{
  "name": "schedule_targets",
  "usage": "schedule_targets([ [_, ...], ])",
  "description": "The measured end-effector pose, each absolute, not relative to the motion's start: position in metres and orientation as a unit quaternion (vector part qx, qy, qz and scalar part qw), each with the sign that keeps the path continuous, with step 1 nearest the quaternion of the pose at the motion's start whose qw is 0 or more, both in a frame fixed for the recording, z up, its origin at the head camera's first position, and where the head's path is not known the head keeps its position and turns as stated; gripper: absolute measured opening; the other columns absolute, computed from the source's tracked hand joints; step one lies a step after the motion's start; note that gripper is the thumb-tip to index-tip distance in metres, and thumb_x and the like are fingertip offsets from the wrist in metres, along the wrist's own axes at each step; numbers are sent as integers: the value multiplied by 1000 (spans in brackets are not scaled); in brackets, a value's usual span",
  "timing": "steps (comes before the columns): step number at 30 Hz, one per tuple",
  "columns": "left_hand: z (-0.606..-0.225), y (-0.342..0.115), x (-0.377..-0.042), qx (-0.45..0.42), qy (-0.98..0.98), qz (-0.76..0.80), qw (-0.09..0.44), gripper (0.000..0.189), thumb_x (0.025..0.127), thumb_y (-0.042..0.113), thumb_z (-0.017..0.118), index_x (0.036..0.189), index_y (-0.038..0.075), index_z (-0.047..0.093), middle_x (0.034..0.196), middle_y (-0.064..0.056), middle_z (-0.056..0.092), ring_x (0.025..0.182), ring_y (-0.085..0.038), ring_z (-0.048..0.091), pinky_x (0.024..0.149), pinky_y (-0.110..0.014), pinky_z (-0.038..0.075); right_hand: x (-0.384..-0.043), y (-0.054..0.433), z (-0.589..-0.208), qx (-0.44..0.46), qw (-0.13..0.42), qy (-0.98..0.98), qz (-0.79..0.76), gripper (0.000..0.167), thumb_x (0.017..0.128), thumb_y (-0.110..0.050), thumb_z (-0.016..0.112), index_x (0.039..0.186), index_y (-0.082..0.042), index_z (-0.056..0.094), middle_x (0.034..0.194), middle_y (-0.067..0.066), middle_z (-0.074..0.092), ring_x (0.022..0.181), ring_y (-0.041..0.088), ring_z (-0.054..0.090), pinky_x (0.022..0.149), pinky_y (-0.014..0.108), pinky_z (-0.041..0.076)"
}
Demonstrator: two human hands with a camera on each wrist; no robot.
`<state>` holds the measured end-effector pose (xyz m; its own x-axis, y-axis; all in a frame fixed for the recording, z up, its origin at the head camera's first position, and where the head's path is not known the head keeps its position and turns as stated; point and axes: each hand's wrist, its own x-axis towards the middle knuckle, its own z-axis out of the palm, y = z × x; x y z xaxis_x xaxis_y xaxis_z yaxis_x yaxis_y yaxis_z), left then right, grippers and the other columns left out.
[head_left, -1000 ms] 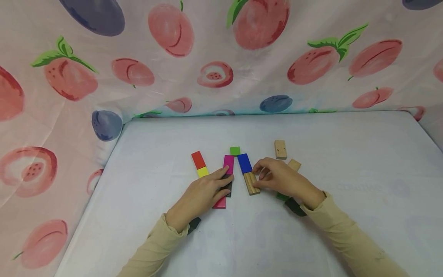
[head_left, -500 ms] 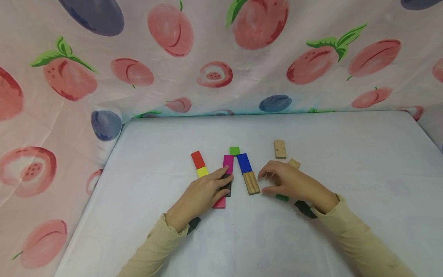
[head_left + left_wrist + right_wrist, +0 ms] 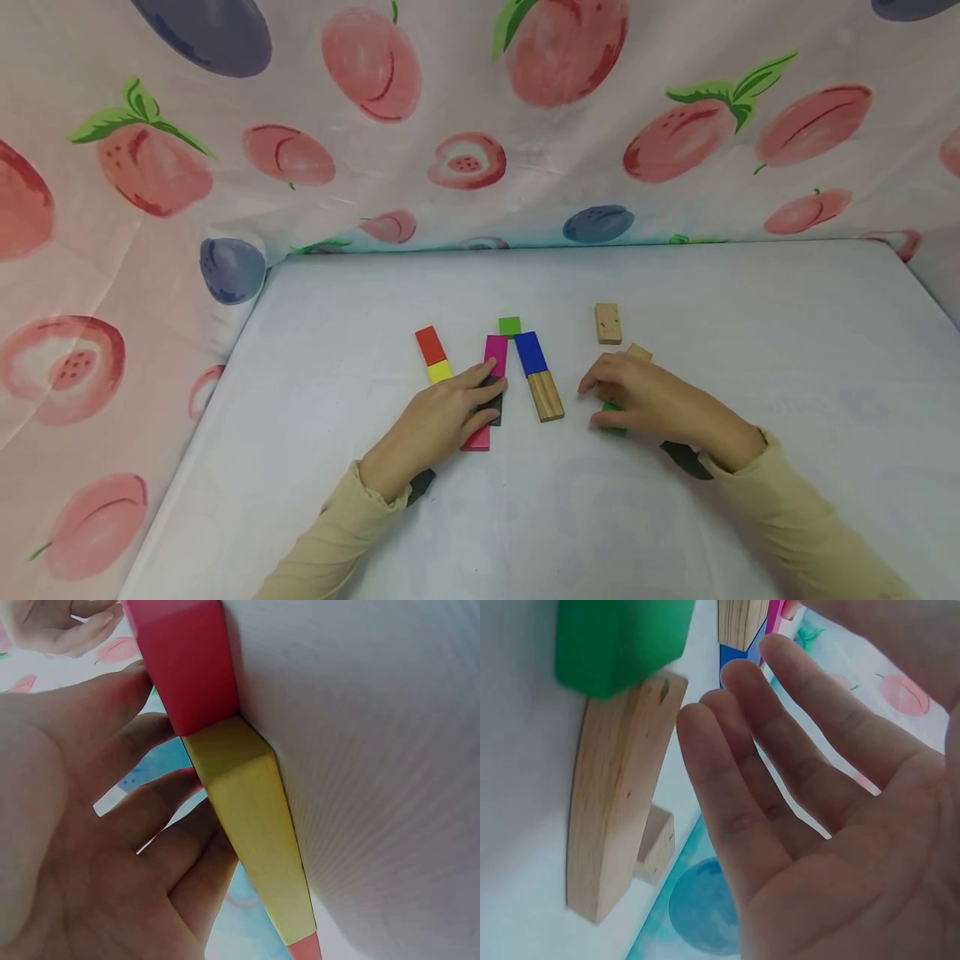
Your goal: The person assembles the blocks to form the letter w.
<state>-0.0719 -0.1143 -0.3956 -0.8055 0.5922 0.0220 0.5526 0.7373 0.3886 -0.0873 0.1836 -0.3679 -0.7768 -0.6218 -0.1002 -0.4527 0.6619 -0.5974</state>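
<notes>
My left hand point(image 3: 438, 417) lies over the middle blocks, fingers spread, fingertips on a magenta block point(image 3: 496, 354) and a dark grey block point(image 3: 492, 411). A pink block point(image 3: 477, 439) shows below its thumb. In the left wrist view a yellow block point(image 3: 251, 840) runs on from the pink one. My right hand point(image 3: 660, 400), holding nothing, hovers above a green block point(image 3: 614, 425) and a plain wooden block point(image 3: 639, 352), both partly hidden. Left of it, a grooved wooden block point(image 3: 547, 396) meets the end of a blue block point(image 3: 531, 352).
A red block point(image 3: 430, 345) touches the yellow one at the left. At the top, a light green block point(image 3: 509, 326) sits between the magenta and blue ones. Another wooden block point(image 3: 608, 323) lies farther back. A fruit-print cloth point(image 3: 465, 200) hangs behind the white table point(image 3: 787, 333).
My right hand has let go of the grooved wooden block and drawn away to the right, over the green block. The left hand has stayed in place.
</notes>
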Motion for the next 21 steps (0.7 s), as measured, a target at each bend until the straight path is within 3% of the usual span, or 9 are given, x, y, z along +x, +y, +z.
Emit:
schedule_targets([
  [8, -398, -114, -73, 306, 932, 189, 54, 46, 96, 29, 67, 138, 12, 60, 151, -11, 47, 135, -26, 51, 105, -40, 48, -83, 193, -366, -303, 142, 902, -273, 22, 81, -16, 83, 101, -14, 73, 98, -7, 66, 94, 13, 52, 78, 27, 51],
  [21, -398, -114, -73, 306, 932, 188, 52, 46, 96, 29, 67, 138, 12, 60, 152, -10, 47, 136, -25, 50, 105, -39, 48, -81, 200, -366, -322, 186, 884, -284, 22, 82, -4, 78, 103, -8, 73, 104, -1, 63, 92, 11, 63, 81, 28, 57],
])
